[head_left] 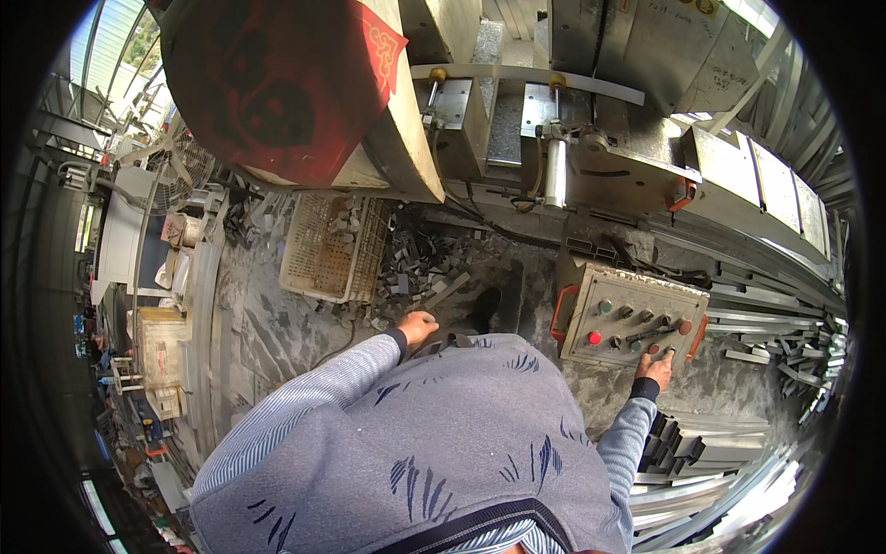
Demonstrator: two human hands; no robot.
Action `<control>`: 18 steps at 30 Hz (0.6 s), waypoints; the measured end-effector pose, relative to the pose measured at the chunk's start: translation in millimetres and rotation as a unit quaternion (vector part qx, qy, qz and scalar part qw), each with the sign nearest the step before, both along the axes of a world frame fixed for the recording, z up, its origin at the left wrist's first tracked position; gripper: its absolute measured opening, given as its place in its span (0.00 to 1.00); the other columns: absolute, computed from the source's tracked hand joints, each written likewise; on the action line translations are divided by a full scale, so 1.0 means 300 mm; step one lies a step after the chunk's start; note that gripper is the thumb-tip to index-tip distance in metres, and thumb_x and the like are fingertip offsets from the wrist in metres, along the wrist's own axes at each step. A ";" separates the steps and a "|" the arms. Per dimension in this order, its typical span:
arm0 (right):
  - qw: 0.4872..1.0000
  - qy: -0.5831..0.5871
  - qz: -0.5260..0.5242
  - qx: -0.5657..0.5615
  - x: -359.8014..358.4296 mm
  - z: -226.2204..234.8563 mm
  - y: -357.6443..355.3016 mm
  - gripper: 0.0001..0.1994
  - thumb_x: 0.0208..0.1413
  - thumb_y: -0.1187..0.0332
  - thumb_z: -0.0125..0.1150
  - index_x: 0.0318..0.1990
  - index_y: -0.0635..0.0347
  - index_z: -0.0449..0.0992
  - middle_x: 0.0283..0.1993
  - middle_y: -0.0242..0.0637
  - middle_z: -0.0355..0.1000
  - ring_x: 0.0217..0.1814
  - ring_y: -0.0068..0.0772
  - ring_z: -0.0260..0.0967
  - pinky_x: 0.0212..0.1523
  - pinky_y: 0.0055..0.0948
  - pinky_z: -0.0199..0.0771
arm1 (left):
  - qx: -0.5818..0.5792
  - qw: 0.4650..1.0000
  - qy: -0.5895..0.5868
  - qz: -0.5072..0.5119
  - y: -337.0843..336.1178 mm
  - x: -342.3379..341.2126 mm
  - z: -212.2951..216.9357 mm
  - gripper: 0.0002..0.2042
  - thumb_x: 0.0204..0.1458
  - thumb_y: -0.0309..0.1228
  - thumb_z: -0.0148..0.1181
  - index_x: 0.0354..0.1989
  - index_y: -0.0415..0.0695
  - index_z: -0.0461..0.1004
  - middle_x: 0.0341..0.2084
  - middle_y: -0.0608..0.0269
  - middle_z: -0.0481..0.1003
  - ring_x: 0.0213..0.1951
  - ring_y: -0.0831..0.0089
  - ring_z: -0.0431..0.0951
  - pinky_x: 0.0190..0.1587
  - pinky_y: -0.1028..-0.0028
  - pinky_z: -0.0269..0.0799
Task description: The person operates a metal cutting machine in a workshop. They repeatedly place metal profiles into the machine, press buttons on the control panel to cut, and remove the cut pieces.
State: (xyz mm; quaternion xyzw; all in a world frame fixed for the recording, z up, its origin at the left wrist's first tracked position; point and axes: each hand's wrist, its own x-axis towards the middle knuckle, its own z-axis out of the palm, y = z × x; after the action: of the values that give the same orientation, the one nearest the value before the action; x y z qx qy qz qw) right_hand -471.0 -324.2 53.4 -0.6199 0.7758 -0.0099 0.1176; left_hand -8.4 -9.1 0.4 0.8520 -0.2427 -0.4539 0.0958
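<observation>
At the right, a grey metal control box [637, 288] with round buttons and knobs stands tilted toward me, with an orange handle on each side. My right hand [655, 369] reaches its lower right edge, fingertips on or just at a button in the bottom row; the hand holds nothing I can see. A red button [594, 338] sits at the panel's lower left. My left hand [418, 327] hangs in front of my grey apron [443, 415], fingers curled in; whether anything is inside them is hidden. Metal offcuts [406, 272] lie on the floor beyond it.
A dirty plastic crate [334, 247] stands on the floor at left. Ahead is a large machine with a red cloth-covered housing [277, 92] and a pneumatic cylinder [556, 171]. Metal profiles [701, 448] are stacked at the lower right; a cable runs along the machine's base.
</observation>
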 end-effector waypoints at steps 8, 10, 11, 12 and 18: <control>1.000 -0.002 -0.003 0.000 0.008 0.012 0.005 0.36 0.44 0.61 0.62 0.62 0.60 0.56 0.45 0.58 0.70 0.47 0.56 0.69 0.49 0.44 0.69 | -0.003 1.000 0.003 -0.003 0.016 0.000 -0.016 0.18 0.46 0.43 0.59 0.43 0.46 0.77 0.44 0.55 0.75 0.49 0.59 0.73 0.52 0.68 0.66; 1.000 -0.010 -0.004 0.001 0.010 0.017 0.004 0.36 0.44 0.61 0.61 0.62 0.60 0.56 0.46 0.58 0.70 0.48 0.56 0.69 0.49 0.44 0.69 | -0.006 1.000 0.006 -0.002 0.018 -0.001 -0.009 0.18 0.46 0.43 0.59 0.42 0.46 0.77 0.44 0.55 0.75 0.48 0.59 0.73 0.52 0.68 0.67; 1.000 -0.010 -0.005 0.005 0.010 0.019 0.004 0.36 0.44 0.62 0.61 0.61 0.60 0.56 0.46 0.58 0.70 0.48 0.56 0.69 0.49 0.44 0.69 | -0.008 1.000 0.005 -0.005 0.018 -0.002 -0.006 0.18 0.47 0.43 0.59 0.42 0.46 0.77 0.43 0.55 0.75 0.48 0.59 0.74 0.52 0.68 0.67; 1.000 -0.010 -0.005 0.009 0.010 0.021 0.004 0.36 0.44 0.62 0.61 0.61 0.60 0.56 0.46 0.58 0.70 0.48 0.56 0.69 0.49 0.43 0.69 | -0.007 1.000 0.003 -0.004 0.018 -0.002 -0.003 0.18 0.47 0.42 0.59 0.42 0.46 0.77 0.43 0.55 0.75 0.48 0.59 0.74 0.52 0.68 0.67; 1.000 -0.013 0.003 -0.002 0.002 0.007 0.006 0.36 0.44 0.62 0.61 0.61 0.61 0.56 0.46 0.58 0.70 0.48 0.55 0.68 0.49 0.43 0.68 | -0.015 1.000 0.000 -0.009 0.019 0.000 0.002 0.17 0.46 0.43 0.59 0.41 0.46 0.77 0.42 0.55 0.76 0.47 0.59 0.74 0.51 0.68 0.68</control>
State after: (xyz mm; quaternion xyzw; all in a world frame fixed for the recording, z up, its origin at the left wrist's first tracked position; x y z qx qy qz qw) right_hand -470.3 -322.5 55.4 -0.6220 0.7724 -0.0195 0.1267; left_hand -8.3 -3.4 0.9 0.8481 -0.2570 -0.4514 0.1044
